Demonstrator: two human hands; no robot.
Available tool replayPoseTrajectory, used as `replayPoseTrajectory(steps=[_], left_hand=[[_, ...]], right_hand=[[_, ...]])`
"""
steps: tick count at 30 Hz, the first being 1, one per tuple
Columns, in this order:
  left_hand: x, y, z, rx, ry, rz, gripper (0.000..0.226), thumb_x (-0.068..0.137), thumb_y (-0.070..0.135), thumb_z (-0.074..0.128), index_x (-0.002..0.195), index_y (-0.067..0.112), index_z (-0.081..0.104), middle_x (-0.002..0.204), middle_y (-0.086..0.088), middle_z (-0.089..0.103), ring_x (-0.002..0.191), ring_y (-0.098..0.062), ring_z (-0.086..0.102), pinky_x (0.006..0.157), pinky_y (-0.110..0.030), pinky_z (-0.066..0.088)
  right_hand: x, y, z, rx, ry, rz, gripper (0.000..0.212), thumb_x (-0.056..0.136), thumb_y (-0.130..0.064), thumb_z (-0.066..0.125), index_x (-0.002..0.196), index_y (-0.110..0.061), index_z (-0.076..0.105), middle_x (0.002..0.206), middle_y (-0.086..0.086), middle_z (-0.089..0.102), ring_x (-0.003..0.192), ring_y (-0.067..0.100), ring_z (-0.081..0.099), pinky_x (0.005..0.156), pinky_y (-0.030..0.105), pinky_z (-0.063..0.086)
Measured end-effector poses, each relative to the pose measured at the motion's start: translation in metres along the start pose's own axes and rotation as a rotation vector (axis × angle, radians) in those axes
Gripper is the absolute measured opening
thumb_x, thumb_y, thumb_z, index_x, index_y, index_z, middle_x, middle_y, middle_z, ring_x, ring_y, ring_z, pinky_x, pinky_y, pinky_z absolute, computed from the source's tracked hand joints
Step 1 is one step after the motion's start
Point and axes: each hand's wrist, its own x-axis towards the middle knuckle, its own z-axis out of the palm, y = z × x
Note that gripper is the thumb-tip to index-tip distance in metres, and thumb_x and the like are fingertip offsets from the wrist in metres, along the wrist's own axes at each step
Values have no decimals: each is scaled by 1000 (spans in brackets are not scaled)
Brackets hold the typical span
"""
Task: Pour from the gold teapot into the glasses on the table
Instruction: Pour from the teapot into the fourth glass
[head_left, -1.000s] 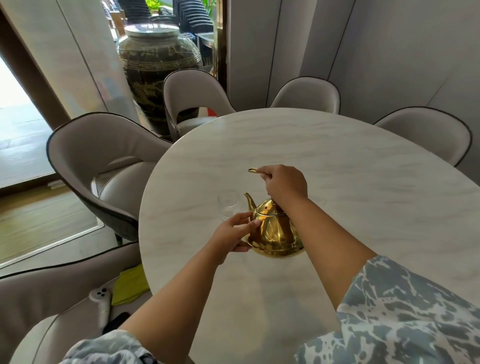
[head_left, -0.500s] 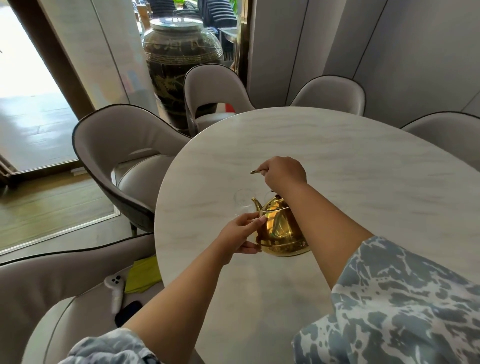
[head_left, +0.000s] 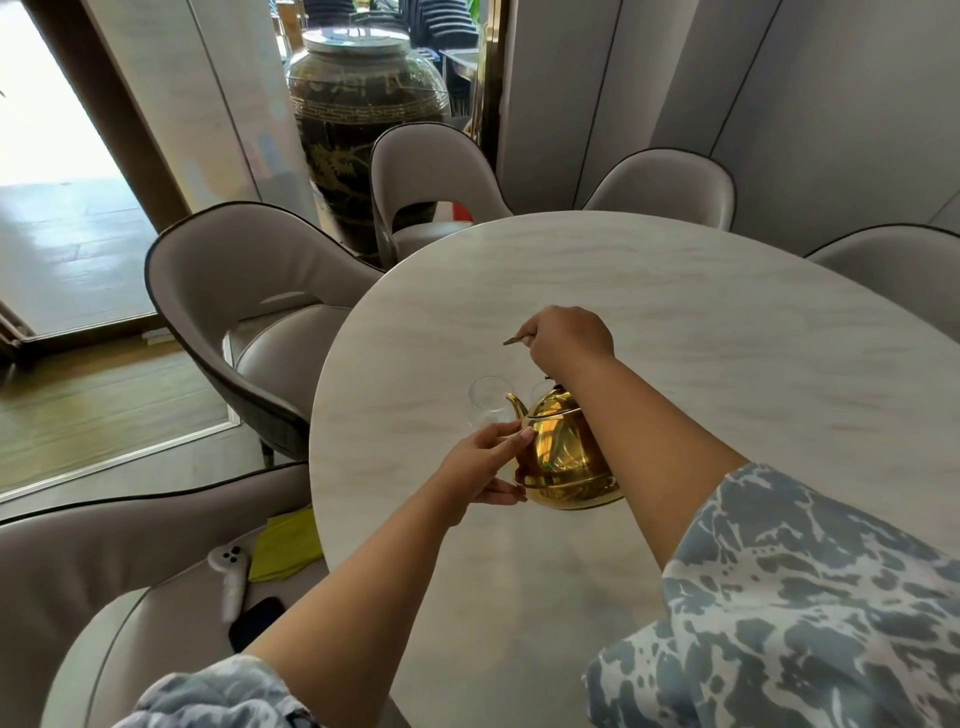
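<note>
Bright daylight floods from the blown-out doorway (head_left: 57, 104) at left; edges bow, focus soft.

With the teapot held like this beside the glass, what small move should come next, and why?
Probably tip the gold teapot a little further toward the glass. Its spout sits near the rim, the right hand holds the handle, the left hand steadies the body, and no stream shows yet.
</note>
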Motion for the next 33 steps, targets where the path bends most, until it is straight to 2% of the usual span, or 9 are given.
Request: replayPoseTrajectory(steps=[8,24,33], left_hand=[[0,-3,0,-16,-7,-1,58,85,53,66,138,30,54,139,-4,59,87,-32,77,76,-35,63],[-2,-8,-5,-42,-33,23,59,87,50,65,141,30,51,135,-2,60,90,-32,76,80,-35,62],[-1,-8,-8,-35,-52,21,57,88,47,65,141,31,51,128,1,60,90,-32,76,79,-35,62]], right_hand=[[1,-1,2,-18,2,-3,28,95,-13,54,114,-23,73,108,6,73,94,28,65,68,31,50],[3,-2,1,-28,6,-26,29,95,-12,53,114,-24,72,109,5,72,93,27,65,70,32,53],[4,0,-1,-10,-1,-31,28,96,-15,53,115,-24,72,109,6,72,93,27,64,67,30,49]])
